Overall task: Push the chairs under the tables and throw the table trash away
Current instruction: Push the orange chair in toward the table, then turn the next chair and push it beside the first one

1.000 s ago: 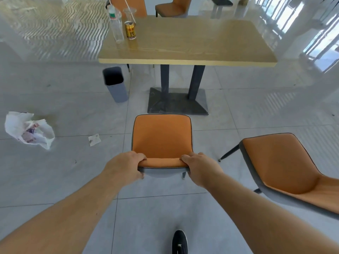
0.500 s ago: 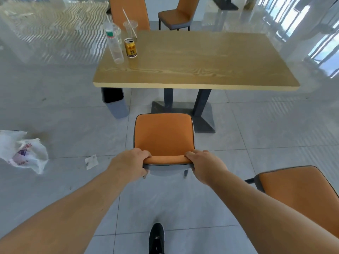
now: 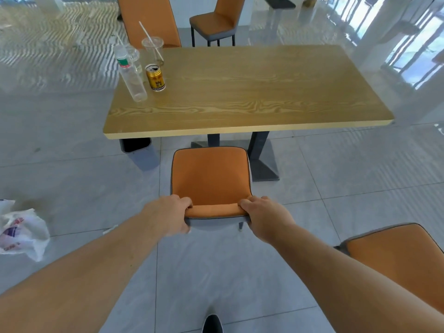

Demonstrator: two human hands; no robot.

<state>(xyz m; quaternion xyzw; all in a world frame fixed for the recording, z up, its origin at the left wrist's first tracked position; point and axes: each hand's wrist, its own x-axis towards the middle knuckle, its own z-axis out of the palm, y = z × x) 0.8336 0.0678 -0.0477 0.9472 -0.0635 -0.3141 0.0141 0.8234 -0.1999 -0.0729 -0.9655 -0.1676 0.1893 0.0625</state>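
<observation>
An orange chair (image 3: pixel 210 175) stands in front of me, its seat's far edge just short of the wooden table (image 3: pixel 252 92). My left hand (image 3: pixel 171 216) and my right hand (image 3: pixel 264 218) both grip the top of its backrest, one at each corner. On the table's left end stand a clear plastic bottle (image 3: pixel 132 80), a gold can (image 3: pixel 156 78) and a clear cup with a straw (image 3: pixel 153 50). A grey trash bin (image 3: pixel 141 153) sits on the floor, partly under the table's left corner.
A second orange chair (image 3: pixel 403 258) stands at my right. Two more orange chairs (image 3: pixel 216 18) are beyond the table. A crumpled white plastic bag (image 3: pixel 22 233) and a small paper scrap (image 3: pixel 110 229) lie on the tiled floor at the left. My shoe (image 3: pixel 211 324) shows below.
Both hands have pushed the chair forward toward the table; the table edge is now close to the seat. The bag and second chair have slid back in view.
</observation>
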